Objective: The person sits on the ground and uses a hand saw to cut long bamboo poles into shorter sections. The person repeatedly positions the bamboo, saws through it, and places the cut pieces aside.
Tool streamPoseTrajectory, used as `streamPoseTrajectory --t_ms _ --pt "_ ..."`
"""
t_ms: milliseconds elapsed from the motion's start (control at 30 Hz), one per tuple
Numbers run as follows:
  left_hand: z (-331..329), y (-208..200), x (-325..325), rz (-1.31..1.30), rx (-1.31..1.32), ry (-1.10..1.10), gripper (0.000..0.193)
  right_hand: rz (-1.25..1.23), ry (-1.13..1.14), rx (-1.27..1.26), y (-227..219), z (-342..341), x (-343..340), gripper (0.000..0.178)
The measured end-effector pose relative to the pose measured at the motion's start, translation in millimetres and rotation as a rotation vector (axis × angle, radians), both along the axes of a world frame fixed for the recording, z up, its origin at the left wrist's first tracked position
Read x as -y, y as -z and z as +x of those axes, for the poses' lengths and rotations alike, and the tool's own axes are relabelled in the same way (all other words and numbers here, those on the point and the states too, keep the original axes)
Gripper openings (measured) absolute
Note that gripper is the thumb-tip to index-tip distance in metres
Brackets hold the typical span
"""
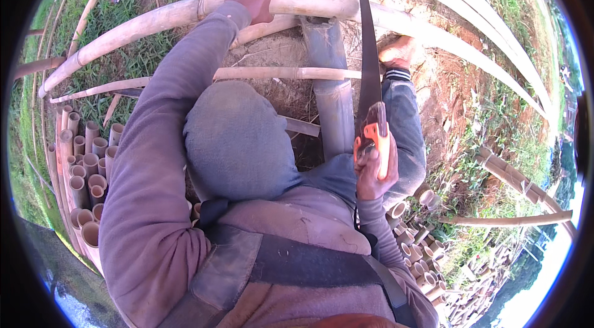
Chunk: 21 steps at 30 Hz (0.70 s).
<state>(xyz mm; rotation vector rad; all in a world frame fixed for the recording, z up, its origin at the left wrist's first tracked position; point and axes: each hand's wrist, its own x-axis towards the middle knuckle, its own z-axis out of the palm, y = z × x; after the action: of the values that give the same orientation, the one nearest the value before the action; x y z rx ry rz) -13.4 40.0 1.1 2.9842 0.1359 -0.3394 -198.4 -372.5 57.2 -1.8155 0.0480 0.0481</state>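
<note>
Two grips — left hand (253,1) around a pale bamboo pole (309,2), right hand (373,176) around an orange-handled dark saw (370,74); hollow tan bamboo tubes (79,197) cluster left.

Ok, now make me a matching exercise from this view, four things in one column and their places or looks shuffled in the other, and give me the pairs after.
Things:
1. Left hand
2. Right hand
3. Saw blade
4. Short bamboo tubes

Places or looks:
A. Dark, narrowing toward the top of the picture
B. Grouped low at the sides, hollow ends showing
C. Over a pale pole
D. Around an orange handle

Right pairs: 1-C, 2-D, 3-A, 4-B.
</note>
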Motion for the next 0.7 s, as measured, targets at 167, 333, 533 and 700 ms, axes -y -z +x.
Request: streamPoseTrajectory --t_ms 167,333,533,700 --pt "0.6 1.7 6.7 -0.020 -0.022 0.009 0.066 0.195 0.011 0.136 34.2 53.2 -32.1 0.053" --pt "1.2 6.7 -6.9 -0.004 0.045 0.037 0.083 -0.056 0.004 0.183 21.7 107.1 -75.5 0.046" --pt "-37.6 -3.4 -65.4 0.097 0.162 -0.003 0.103 -0.098 -0.155 0.230 12.7 102.2 -55.9 0.045" --pt "-40.2 -9.0 -79.8 0.065 -0.114 -0.110 0.089 0.096 0.083 0.126 -11.5 111.9 -87.0 0.048"
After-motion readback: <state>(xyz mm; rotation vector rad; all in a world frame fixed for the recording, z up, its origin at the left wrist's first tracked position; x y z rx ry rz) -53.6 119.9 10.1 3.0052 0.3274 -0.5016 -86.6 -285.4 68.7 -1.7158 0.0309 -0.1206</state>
